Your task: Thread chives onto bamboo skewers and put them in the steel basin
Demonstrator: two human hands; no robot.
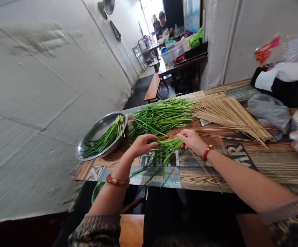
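Observation:
My left hand [141, 144] pinches a small bunch of green chives [161, 153] lying on the patterned wooden table [241, 161]. My right hand [192, 140] grips the same bunch at its other end, together with a thin bamboo skewer [205, 169] that slants toward me. Just beyond my hands lies a big loose pile of chives [161, 116]. To the right of that pile is a heap of bamboo skewers [231, 116].
A round metal tray [97, 132] at the table's left edge holds skewered chives [105, 140]. Grey cloth [269, 111] and bags sit at the right. A tiled wall runs along the left. Further tables, a bench [152, 87] and people are at the far end.

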